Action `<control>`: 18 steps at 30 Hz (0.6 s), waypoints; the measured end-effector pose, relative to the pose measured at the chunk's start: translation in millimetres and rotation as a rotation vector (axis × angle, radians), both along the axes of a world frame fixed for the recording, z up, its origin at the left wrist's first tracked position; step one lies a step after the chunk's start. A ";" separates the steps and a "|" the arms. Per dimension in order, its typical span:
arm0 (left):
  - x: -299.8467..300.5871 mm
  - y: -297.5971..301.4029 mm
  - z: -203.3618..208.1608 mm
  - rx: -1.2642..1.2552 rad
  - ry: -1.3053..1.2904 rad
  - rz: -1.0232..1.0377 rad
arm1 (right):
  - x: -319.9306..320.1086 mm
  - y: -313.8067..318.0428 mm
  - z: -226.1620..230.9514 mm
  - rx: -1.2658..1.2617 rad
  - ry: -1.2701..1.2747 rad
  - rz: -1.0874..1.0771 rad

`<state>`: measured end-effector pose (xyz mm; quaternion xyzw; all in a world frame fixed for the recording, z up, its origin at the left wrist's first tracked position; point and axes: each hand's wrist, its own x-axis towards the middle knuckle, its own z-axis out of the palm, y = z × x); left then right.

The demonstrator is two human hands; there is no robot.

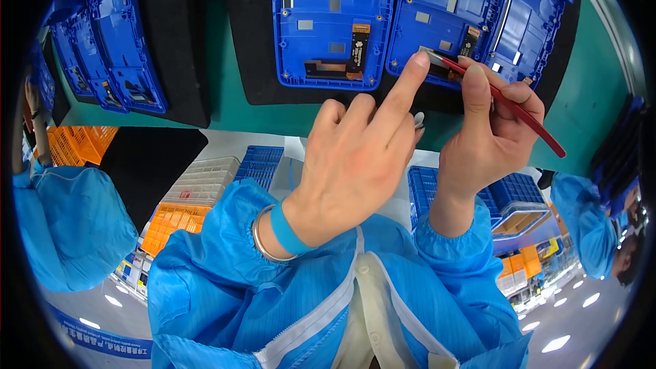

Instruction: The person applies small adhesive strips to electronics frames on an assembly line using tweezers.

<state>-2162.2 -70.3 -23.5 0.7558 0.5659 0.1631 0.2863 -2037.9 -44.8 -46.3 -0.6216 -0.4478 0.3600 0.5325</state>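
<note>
My right hand grips a pair of red tweezers, their bare metal tips pointing left over the middle blue plastic housing. At the tips a small pale piece shows, partly hidden by a fingertip. My left hand reaches up with its index finger stretched out to that spot; the other fingers are loosely bent, the thumb apart, and nothing shows in them. Another housing lies to the left with a dark flex cable. A similar flex cable lies in the middle housing, above the tweezers.
A third blue housing adjoins on the right. The housings rest on a black mat over a green tabletop. More housings lie far left on another black mat. Crates stand below the table edge. People in blue are at both sides.
</note>
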 end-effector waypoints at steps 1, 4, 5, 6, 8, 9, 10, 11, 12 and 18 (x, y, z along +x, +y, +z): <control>0.3 -0.6 1.9 0.001 0.003 0.001 | 1.1 0.1 1.9 0.016 0.042 -0.060; -2.3 -0.4 6.3 -0.047 -0.016 0.015 | 12.7 -1.2 12.4 -0.010 0.173 -0.144; -8.9 1.1 9.3 -0.098 -0.176 0.062 | 16.4 -2.6 20.6 -0.034 0.251 -0.094; -15.1 1.3 12.3 -0.147 -0.336 0.109 | 20.7 -4.3 30.0 -0.055 0.329 -0.043; -23.5 -2.0 19.4 -0.166 -0.400 0.145 | 30.3 -10.2 46.5 -0.092 0.354 0.047; -26.9 -2.2 28.0 -0.442 -0.506 0.243 | 32.0 -11.7 53.4 -0.151 0.343 0.123; -29.1 -3.2 33.1 -0.719 -0.609 0.342 | 31.8 -13.2 58.8 -0.209 0.330 0.200; -27.9 -8.5 28.9 -0.664 -0.650 0.360 | 28.3 -15.0 62.6 -0.211 0.333 0.227; -28.9 -9.2 30.8 -0.660 -0.649 0.363 | 25.2 -17.3 64.7 -0.208 0.335 0.231; -38.0 -15.8 34.3 -0.754 -0.673 0.478 | 8.0 -26.0 67.1 -0.259 0.363 0.253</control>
